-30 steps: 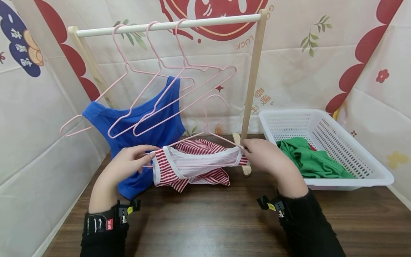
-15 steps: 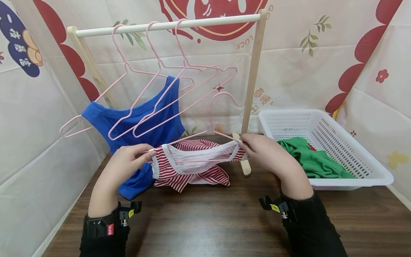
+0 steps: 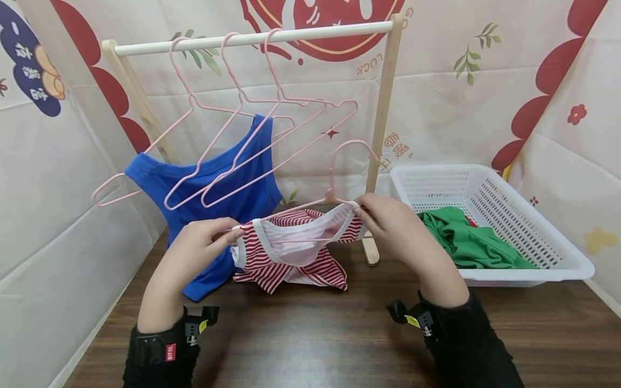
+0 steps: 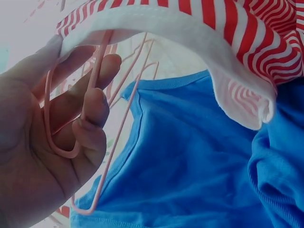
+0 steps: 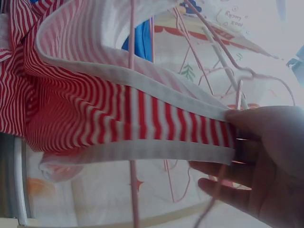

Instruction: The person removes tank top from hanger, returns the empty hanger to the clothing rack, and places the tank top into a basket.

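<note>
A red-and-white striped tank top [image 3: 252,248] with white trim hangs between my hands, its lower part bunched on the table. A pink hanger [image 3: 335,178] runs through its neck opening, hook up. My left hand [image 3: 201,245] pinches one shoulder; in the left wrist view its fingers curl round the hanger's end, which sticks out of the armhole. With thumb and fingers, my right hand [image 3: 393,221] pinches the other shoulder strap [image 5: 185,123] where the hanger passes. Behind the left hand, a blue tank top [image 3: 228,161] hangs on another pink hanger.
A rack with a white rod [image 3: 310,35] and wooden posts [image 3: 383,102] stands behind, holding several pink hangers. To the right, a white plastic basket [image 3: 558,237] holds green cloth [image 3: 466,242] and a bit of red. Beneath lies a dark wooden table [image 3: 301,334].
The held hanger's hook has shifted right and more of its curve shows. My right hand has risen slightly, lifting its shoulder of the striped tank top up and left. The left hand barely moved.
</note>
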{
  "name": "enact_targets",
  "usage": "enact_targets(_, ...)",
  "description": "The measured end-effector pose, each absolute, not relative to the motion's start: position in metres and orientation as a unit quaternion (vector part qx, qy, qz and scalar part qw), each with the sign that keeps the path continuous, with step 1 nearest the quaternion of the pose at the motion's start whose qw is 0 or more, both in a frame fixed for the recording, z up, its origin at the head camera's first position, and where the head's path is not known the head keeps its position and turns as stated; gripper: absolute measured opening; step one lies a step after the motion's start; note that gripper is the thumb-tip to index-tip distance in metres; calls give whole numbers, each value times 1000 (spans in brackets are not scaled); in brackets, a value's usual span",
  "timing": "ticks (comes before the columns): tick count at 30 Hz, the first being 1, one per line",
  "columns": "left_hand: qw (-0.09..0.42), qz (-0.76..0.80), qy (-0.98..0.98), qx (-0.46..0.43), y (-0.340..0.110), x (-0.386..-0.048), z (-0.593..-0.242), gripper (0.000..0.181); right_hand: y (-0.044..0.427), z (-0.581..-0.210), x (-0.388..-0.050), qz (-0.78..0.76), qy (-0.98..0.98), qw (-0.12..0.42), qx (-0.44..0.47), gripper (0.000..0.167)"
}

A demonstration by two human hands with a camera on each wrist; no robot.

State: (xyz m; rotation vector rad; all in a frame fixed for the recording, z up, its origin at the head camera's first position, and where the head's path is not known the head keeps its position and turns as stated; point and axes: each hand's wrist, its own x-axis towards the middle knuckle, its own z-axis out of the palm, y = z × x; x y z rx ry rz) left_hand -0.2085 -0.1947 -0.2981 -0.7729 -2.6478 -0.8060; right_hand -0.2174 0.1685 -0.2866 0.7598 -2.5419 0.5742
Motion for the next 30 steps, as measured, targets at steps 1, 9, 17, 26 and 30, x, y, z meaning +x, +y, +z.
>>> enact_targets(1, 133, -279, -912, -269, -193, -208, -298, 17, 167, -287, -216, 214, -910, 225, 276, 16)
enact_targets(9, 141, -276, -911, -273, -179, -209, -300, 20, 162, -288, -212, 263, -869, 298, 296, 12)
enact_targets(17, 169, -334, -883, -281, -171, -214, -303, 22, 162, -289, -211, 305, -845, 324, 296, 11)
enact_targets(26, 193, -410, -850, -270, -165, -223, -299, 23, 167, -284, -213, 359, -836, 326, 255, 16)
enact_targets(30, 193, -429, -848, -244, -162, -227, -295, 26, 171, -282, -214, 370, -828, 344, 242, 15)
